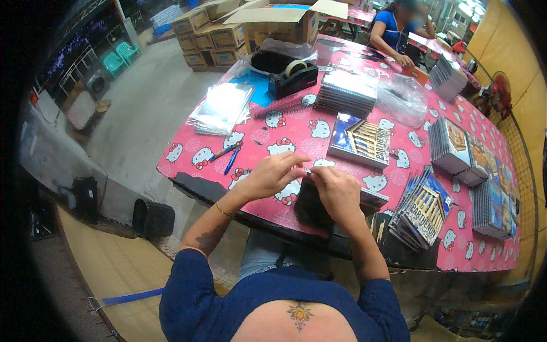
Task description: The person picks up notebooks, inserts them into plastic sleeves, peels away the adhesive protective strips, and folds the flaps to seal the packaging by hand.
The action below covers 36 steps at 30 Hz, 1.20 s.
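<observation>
Near the table's front edge, my left hand and my right hand meet, fingertips pinched together. Between them is a small pale bit, too small to name. Just below lies a dark, flat-sided object, its kind unclear. My right hand partly covers a booklet beside it. Beyond that hand lies a thick booklet with a columned temple on its cover. To the right, a fanned pile of spiral-bound booklets shows the same temple picture. Two blue pen-like tools rest left of my left hand.
A black tape dispenser, clear plastic sleeves and a stack of spiral-bound booklets stand farther back. More stacks line the right side. Cardboard boxes sit behind. Across the table, a person in blue handles an orange item.
</observation>
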{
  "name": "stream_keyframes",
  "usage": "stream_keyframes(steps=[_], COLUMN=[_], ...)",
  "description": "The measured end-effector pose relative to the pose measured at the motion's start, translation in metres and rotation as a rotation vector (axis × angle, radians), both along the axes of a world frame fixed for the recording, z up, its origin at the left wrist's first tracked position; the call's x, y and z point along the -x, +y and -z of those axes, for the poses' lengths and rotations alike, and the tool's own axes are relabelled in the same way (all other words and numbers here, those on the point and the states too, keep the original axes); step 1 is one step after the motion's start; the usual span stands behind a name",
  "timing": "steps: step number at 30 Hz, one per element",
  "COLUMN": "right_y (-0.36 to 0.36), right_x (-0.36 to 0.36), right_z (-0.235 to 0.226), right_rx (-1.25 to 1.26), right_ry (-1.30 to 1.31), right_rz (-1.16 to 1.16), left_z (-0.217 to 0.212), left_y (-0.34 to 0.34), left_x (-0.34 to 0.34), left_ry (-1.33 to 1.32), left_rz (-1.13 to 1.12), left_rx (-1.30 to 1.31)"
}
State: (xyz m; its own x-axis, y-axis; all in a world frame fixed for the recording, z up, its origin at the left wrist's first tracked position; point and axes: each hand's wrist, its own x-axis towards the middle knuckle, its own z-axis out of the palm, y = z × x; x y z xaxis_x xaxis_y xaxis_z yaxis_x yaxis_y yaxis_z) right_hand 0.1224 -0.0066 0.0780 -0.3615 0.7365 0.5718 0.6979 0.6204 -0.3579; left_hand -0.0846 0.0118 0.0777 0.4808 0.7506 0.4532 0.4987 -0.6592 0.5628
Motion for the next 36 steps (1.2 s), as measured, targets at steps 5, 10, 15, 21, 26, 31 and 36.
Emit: stream_keyframes(steps=[5,10,15,21,26,31,36], right_y=[0.001,0.007,0.004,0.004,0.004,0.002,0.003], right_x=[-0.006,-0.012,-0.016,-0.013,-0.014,-0.013,-0.009], right_z=[-0.006,-0.005,-0.005,-0.007,-0.006,-0.007,-0.009], right_rx=[0.089,0.084,0.151,0.160,0.176,0.181,0.150], right_ry=[0.037,0.093,0.023,0.003,-0.005,-0.015,-0.019], right_rz=[-0.084,-0.122,-0.143,-0.105,-0.108,-0.107,-0.073], left_z=[-0.001,0.000,-0.013,-0.002,0.016,0.022,0.013], left_y=[0.003,0.013,0.002,0.005,0.001,-0.001,0.016], left_x=[-0.007,0.004,-0.007,-0.011,-0.011,-0.014,0.011], left_ry=[0.000,0.129,0.013,0.004,-0.020,-0.133,-0.072], left_rz=[0.022,0.049,0.015,-0.013,-0.084,-0.031,0.106], left_rx=[-0.038,0.197,0.082,-0.086,-0.030,0.026,0.204])
